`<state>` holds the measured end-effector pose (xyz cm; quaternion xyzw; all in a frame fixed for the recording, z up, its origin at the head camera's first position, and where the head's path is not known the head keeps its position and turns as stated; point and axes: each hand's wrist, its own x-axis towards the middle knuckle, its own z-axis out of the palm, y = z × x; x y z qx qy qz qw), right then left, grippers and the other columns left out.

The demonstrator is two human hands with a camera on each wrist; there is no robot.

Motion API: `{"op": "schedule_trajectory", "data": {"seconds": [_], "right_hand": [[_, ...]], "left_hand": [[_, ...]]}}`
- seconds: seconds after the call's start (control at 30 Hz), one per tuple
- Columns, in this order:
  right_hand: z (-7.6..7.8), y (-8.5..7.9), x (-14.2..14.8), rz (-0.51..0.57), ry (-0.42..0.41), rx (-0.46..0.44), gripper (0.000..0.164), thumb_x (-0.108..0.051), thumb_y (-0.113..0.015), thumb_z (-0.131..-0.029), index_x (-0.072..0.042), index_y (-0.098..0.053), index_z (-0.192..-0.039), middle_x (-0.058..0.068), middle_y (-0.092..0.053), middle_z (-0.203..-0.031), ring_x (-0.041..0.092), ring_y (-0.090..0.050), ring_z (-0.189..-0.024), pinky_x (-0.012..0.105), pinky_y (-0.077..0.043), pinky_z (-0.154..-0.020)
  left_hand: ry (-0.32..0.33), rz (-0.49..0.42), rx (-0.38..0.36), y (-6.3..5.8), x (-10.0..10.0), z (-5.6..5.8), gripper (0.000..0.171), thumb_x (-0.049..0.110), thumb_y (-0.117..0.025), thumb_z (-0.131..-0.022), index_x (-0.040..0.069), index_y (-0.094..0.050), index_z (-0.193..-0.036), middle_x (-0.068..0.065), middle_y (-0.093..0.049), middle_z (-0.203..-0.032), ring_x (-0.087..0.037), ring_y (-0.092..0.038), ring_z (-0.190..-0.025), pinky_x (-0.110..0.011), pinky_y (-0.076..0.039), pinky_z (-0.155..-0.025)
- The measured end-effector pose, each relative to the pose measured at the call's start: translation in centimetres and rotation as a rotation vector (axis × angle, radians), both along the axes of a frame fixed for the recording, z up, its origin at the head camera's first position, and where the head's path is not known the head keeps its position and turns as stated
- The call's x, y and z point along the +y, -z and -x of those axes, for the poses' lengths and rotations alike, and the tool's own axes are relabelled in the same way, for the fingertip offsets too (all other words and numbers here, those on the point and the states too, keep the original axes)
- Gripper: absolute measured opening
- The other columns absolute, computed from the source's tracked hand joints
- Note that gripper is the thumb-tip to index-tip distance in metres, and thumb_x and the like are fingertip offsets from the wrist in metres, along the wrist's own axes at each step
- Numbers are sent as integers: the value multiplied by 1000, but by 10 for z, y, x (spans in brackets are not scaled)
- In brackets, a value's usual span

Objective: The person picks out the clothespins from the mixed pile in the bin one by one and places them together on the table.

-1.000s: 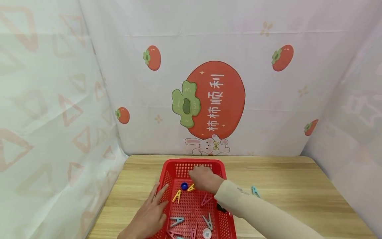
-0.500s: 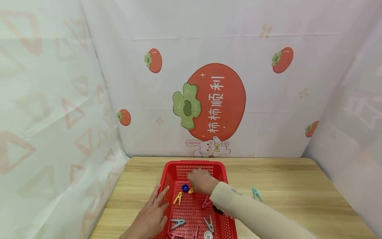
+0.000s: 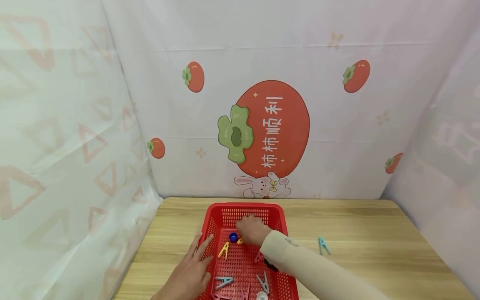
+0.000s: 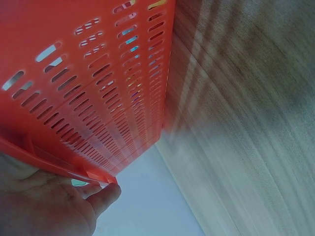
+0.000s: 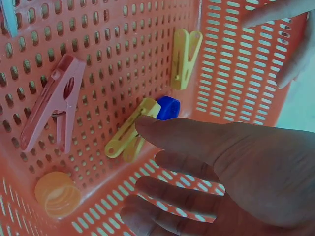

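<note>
Reaching down into the far part of a red basket with the right hand, with thumb stretched over a yellow clip on the basket floor and with loosely bent fingers set apart from that thumb. Grasping nothing visible there; impossible to tell whether touching the clip. Resting the left hand across the left rim, unclenched, with straight, spread fingers to both sides of the wall. Looking down on a blue cap just beside the yellow clip, a second yellow clip nearer the left wall, a pink clip toward the right and an orange cap near a corner. Farther off, outside the basket, looking on a turquoise clip on the wooden worktop. Facing a white backdrop printed with red fruit.
</note>
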<state>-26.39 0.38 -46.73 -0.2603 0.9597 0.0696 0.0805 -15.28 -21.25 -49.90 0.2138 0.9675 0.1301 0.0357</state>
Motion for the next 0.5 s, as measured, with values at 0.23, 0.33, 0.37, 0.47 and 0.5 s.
{"op": "schedule_trajectory", "data": {"seconds": [0.23,0.33,0.37,0.47,0.5], "right_hand": [[0,7,-3,-59,-20,1,13,-24,-81,-98,-16,-78,-108,2,-72,-94,17,-66,-84,35,-67,-86],[1,9,-4,-77,-19,6,12,-24,-80,-99,-16,-78,-108,2,-72,-94,18,-67,-85,34,-67,-86],[1,11,-4,-81,-17,7,12,-24,-79,-100,-16,-77,-108,2,-72,-94,18,-67,-85,34,-67,-85],[2,13,-4,-77,-9,4,11,-23,-78,-101,-16,-77,-108,3,-72,-94,18,-67,-85,35,-67,-84],[2,14,-4,-73,-7,3,11,-24,-78,-101,-15,-77,-108,3,-73,-95,18,-67,-84,35,-67,-84]], "left_hand": [[15,17,14,0,0,0,35,16,-72,-97,-5,-78,-124,-17,-33,-175,-48,-11,-167,-67,-32,-130],[11,21,10,0,0,1,35,17,-72,-97,-4,-78,-124,-16,-33,-175,-48,-12,-167,-67,-32,-130],[11,21,9,0,0,1,35,17,-72,-97,-4,-78,-124,-16,-33,-175,-48,-12,-167,-67,-32,-130],[10,19,11,0,0,1,35,17,-72,-97,-4,-78,-124,-16,-34,-174,-49,-13,-166,-67,-33,-130],[10,18,11,0,0,0,35,17,-72,-97,-4,-78,-124,-16,-34,-174,-49,-14,-166,-67,-33,-129]]}}
